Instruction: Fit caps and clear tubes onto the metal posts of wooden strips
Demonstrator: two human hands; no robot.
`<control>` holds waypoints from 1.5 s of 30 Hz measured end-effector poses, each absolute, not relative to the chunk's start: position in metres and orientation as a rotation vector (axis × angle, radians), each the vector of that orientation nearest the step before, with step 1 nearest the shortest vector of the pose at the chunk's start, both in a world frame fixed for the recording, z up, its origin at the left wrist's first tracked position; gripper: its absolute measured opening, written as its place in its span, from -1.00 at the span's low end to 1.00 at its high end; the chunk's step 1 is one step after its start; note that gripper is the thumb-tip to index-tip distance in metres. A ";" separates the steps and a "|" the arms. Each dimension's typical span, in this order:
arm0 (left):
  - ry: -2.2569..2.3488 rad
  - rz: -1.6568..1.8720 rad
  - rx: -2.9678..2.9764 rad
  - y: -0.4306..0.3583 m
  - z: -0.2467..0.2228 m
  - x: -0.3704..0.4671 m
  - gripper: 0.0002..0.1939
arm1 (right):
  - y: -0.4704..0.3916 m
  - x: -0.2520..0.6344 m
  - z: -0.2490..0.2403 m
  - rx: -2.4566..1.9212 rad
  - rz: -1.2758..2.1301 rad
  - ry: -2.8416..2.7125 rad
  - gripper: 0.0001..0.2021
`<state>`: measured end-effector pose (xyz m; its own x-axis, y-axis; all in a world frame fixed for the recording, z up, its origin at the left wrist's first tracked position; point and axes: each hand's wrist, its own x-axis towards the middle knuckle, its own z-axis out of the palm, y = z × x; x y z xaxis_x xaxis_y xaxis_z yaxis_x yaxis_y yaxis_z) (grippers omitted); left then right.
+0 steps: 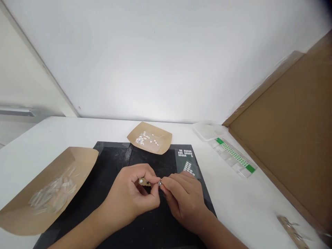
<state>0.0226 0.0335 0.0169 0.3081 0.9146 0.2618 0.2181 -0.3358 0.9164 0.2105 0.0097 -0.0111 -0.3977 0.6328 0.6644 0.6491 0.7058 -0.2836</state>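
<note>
My left hand [133, 192] and my right hand [183, 195] meet over the black mat [114, 183]. Thumb and fingertips are pinched together on each. Between the two sets of fingertips shows a small shiny silvery piece [160, 183], too small to name, and both hands grip it. Behind my left fingers a small tan piece [145, 184] with a white dot and a dark spot is partly visible; the hand hides the rest. Sheets of white oval stickers [188, 166] lie on the mat just beyond my right hand.
A cardboard tray [85, 159] with clear plastic pieces stands at left. Another tray [166, 140], holding small white bits, sits at the mat's back edge. To the right are a clear container [207, 130], a green-striped clear case [234, 155], a tan piece with metal parts [293, 231] and a cardboard wall [290, 124].
</note>
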 end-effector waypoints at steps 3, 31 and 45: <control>1.043 1.050 1.709 0.032 0.017 0.023 -0.95 | 0.010 0.210 -0.011 -0.974 -0.028 -2.118 -0.82; 0.911 0.878 1.144 0.029 0.010 0.023 -0.88 | 0.009 0.213 -0.007 -0.939 0.004 -2.097 -0.82; 0.792 0.760 1.170 0.037 0.012 0.011 -0.79 | 0.010 0.214 -0.006 -0.906 -0.059 -2.080 -0.84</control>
